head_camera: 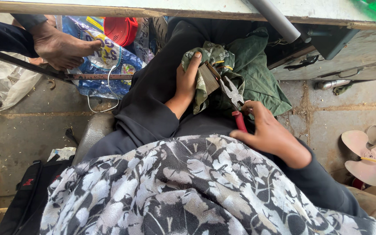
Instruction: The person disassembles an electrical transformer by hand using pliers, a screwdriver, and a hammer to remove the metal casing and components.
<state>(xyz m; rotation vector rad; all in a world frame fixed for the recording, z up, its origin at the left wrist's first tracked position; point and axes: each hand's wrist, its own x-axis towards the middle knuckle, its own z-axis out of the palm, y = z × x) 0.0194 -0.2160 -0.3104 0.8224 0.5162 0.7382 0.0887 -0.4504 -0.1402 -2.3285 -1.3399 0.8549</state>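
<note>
Below, on the lap, the left hand grips a cloth-wrapped brown block; the right hand closes round red-handled pliers. Stone-tiled floor, desk edge above.

A grey stone-slab floor with dirty joints carries everything. On it lie a crumpled clear plastic sheet at the left, a black fabric bag with a red mark at the lower left, a scrap of white paper beside it, and a pinkish three-bladed metal fan rotor at the right.
</note>
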